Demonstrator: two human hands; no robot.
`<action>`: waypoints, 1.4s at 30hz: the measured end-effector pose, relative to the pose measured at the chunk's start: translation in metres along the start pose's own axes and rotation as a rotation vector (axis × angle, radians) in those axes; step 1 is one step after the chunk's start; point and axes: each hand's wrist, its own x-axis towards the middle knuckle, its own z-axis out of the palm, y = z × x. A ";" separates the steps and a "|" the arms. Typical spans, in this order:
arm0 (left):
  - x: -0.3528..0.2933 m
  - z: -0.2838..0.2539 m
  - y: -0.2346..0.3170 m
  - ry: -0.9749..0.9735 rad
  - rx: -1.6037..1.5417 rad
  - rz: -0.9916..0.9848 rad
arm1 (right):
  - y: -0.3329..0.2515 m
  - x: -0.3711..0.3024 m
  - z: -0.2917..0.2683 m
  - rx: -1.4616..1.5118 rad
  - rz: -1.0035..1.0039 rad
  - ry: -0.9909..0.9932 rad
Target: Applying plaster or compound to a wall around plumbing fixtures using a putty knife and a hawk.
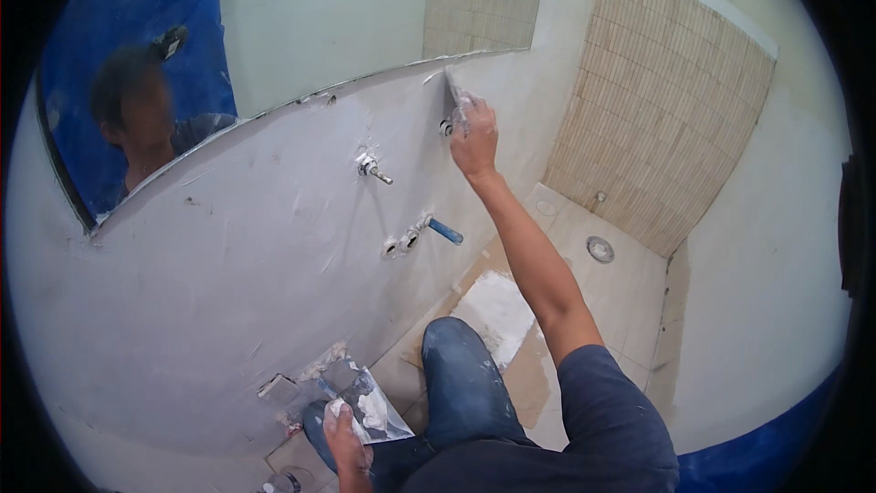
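Plate point(392, 423) with white filler is clamped in your left hand point(348, 445), left of your right knee point(459, 361). Farther off, a blue pipe stub point(446, 231) and metal stem point(376, 170) jut from the wall point(210, 301) below your right hand point(476, 135), closed on a scraper point(453, 87), its long axis running up and slightly left, just under the mirror's point(319, 18) lower edge; wall extends right toward the tiled panel point(671, 100).
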 end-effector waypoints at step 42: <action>-0.006 0.003 -0.015 0.001 0.047 0.006 | -0.011 0.005 -0.023 -0.020 -0.384 -0.020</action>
